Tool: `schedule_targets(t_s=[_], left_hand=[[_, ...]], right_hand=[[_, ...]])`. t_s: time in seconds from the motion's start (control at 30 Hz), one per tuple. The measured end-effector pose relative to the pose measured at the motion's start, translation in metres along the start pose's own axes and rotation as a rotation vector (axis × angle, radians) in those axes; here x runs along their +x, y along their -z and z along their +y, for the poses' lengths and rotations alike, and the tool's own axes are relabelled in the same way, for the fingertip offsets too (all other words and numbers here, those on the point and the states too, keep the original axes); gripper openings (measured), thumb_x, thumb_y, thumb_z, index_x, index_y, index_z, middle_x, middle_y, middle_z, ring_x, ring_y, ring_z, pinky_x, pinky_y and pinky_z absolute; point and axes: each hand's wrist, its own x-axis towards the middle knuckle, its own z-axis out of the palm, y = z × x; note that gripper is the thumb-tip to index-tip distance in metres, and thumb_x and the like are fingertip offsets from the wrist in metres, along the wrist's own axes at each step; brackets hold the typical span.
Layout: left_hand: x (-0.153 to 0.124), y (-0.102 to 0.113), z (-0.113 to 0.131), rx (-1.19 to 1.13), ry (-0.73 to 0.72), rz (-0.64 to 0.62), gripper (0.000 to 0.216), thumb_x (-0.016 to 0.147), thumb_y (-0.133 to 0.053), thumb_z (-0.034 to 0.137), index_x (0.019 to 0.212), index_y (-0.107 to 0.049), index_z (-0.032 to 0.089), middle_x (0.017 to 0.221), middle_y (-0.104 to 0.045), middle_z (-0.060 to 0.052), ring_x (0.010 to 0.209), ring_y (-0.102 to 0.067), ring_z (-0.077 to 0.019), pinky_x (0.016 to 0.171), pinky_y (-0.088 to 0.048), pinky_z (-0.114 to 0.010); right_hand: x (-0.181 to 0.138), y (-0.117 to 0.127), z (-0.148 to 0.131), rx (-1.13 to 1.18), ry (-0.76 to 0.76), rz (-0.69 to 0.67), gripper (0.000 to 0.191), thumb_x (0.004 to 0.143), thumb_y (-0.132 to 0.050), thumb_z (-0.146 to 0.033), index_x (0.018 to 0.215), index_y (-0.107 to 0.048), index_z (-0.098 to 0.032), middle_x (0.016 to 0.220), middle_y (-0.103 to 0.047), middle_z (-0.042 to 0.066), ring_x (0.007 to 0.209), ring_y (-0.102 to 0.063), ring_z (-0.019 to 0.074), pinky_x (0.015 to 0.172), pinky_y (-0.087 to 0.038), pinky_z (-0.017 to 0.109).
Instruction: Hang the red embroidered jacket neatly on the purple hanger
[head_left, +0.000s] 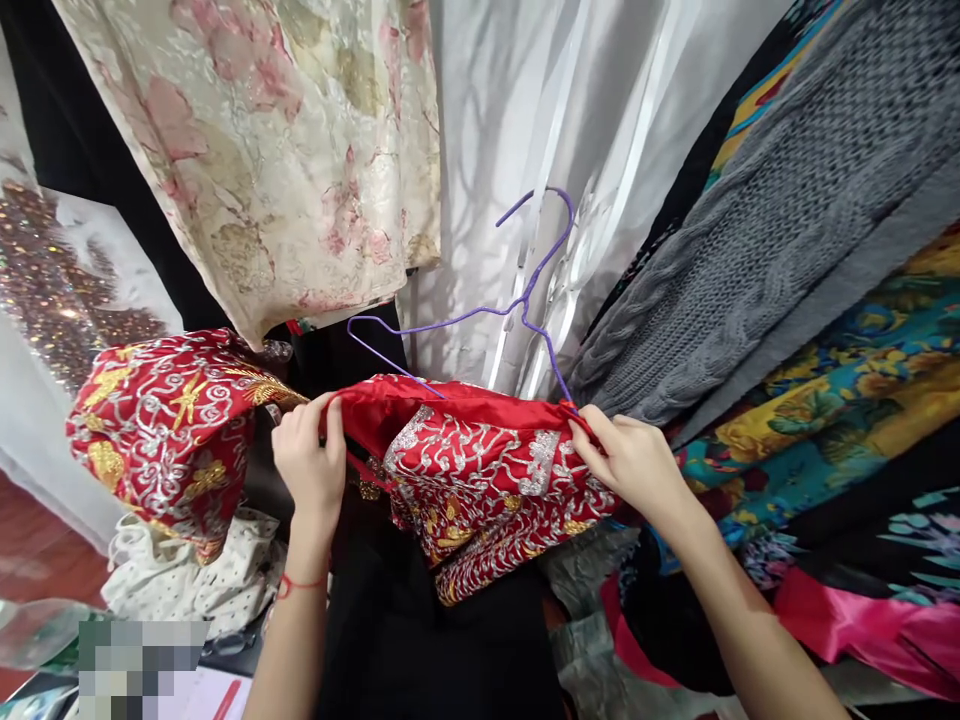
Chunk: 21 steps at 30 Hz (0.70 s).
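Note:
A red garment (480,470) embroidered in silver and gold hangs folded between my hands. My left hand (309,462) pinches its left upper edge, and a red thread circles that wrist. My right hand (628,455) grips its right upper edge where one end of a purple wire hanger (525,300) meets the cloth. The hanger's lower part sits inside the garment's top; its hook points up in front of a white sheer fabric (570,120).
A second red embroidered piece (165,420) lies bunched at left over white dotted cloth (187,575). Hanging clothes crowd the right: a grey knit (787,220), floral prints (840,400), pink satin (885,620). A cream floral fabric (285,150) hangs above.

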Motion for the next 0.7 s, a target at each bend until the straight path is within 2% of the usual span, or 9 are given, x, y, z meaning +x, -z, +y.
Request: schedule_targets(t_s=[0.07, 0.13, 0.17, 0.23, 0.3, 0.37, 0.47, 0.6, 0.7], left_hand=[[-0.023, 0.018, 0.0, -0.114, -0.094, -0.011, 0.028, 0.095, -0.05, 0.039, 0.093, -0.072, 0.022, 0.076, -0.066, -0.007, 0.075, -0.057, -0.0226, 0.081, -0.044, -0.039], [-0.045, 0.039, 0.002, -0.294, -0.32, -0.348, 0.02, 0.088, -0.062, 0.041, 0.08, -0.073, 0.028, 0.084, -0.069, -0.006, 0.085, -0.061, -0.0236, 0.083, -0.047, -0.041], [-0.055, 0.048, 0.004, -0.362, -0.377, -0.561, 0.018, 0.082, -0.069, 0.045, 0.076, -0.073, 0.029, 0.092, -0.07, -0.007, 0.092, -0.062, -0.0247, 0.086, -0.048, -0.042], [-0.068, 0.059, 0.007, -0.496, -0.433, -0.814, 0.017, 0.075, -0.078, 0.048, 0.077, -0.074, 0.032, 0.095, -0.071, -0.006, 0.096, -0.063, -0.0245, 0.085, -0.051, -0.04], [-0.071, 0.057, 0.006, -0.538, -0.376, -0.746, 0.011, 0.079, -0.075, 0.043, 0.079, -0.074, 0.032, 0.091, -0.07, -0.005, 0.091, -0.064, -0.0225, 0.083, -0.052, -0.038], [-0.067, 0.042, 0.001, -0.415, -0.241, -0.484, 0.008, 0.086, -0.068, 0.036, 0.089, -0.073, 0.03, 0.096, -0.07, -0.006, 0.094, -0.064, -0.0233, 0.088, -0.051, -0.04], [-0.058, 0.008, -0.011, -0.113, -0.032, -0.271, 0.043, 0.082, -0.068, 0.039, 0.121, -0.063, 0.022, 0.122, -0.063, -0.015, 0.117, -0.058, -0.0325, 0.1, -0.046, -0.049], [-0.051, -0.022, -0.034, 0.036, 0.206, -0.476, 0.047, 0.082, -0.056, 0.026, 0.127, -0.055, 0.014, 0.122, -0.064, -0.019, 0.116, -0.06, -0.0357, 0.099, -0.047, -0.051], [-0.052, -0.022, -0.054, -0.14, 0.302, -0.538, 0.041, 0.081, -0.051, 0.022, 0.122, -0.057, 0.019, 0.114, -0.07, -0.012, 0.103, -0.067, -0.0288, 0.093, -0.051, -0.04]], right_hand=[[0.0, -0.001, -0.001, 0.016, -0.013, -0.011, 0.026, 0.097, -0.041, -0.028, 0.077, -0.056, -0.021, 0.046, -0.051, -0.002, 0.044, -0.048, 0.0157, 0.053, -0.031, 0.027], [0.002, -0.004, 0.0, 0.043, -0.018, -0.026, 0.026, 0.097, -0.041, -0.03, 0.077, -0.056, -0.022, 0.047, -0.051, -0.003, 0.044, -0.048, 0.0155, 0.053, -0.032, 0.026], [0.002, -0.006, 0.0, 0.061, -0.016, -0.031, 0.026, 0.097, -0.041, -0.03, 0.077, -0.056, -0.022, 0.047, -0.051, -0.003, 0.045, -0.049, 0.0154, 0.053, -0.032, 0.026], [0.003, -0.01, 0.001, 0.102, -0.011, -0.037, 0.026, 0.097, -0.041, -0.03, 0.077, -0.055, -0.022, 0.048, -0.052, -0.002, 0.046, -0.051, 0.0154, 0.053, -0.032, 0.025], [0.004, -0.014, 0.001, 0.133, -0.013, -0.04, 0.026, 0.097, -0.041, -0.03, 0.077, -0.055, -0.022, 0.049, -0.053, -0.002, 0.046, -0.052, 0.0155, 0.052, -0.032, 0.025], [0.003, -0.017, 0.002, 0.145, -0.02, -0.039, 0.025, 0.097, -0.041, -0.03, 0.078, -0.054, -0.022, 0.05, -0.053, -0.002, 0.047, -0.053, 0.0158, 0.052, -0.032, 0.026], [0.002, -0.02, 0.002, 0.15, -0.021, -0.038, 0.025, 0.098, -0.041, -0.031, 0.078, -0.054, -0.022, 0.051, -0.054, -0.002, 0.048, -0.054, 0.0161, 0.052, -0.032, 0.026], [0.001, -0.019, 0.003, 0.132, 0.004, -0.026, 0.025, 0.099, -0.041, -0.029, 0.079, -0.054, -0.021, 0.052, -0.054, -0.002, 0.047, -0.055, 0.0156, 0.052, -0.032, 0.026], [0.001, -0.018, 0.003, 0.113, 0.017, -0.023, 0.026, 0.099, -0.039, -0.029, 0.078, -0.053, -0.021, 0.051, -0.053, -0.002, 0.047, -0.054, 0.0154, 0.051, -0.032, 0.026]])
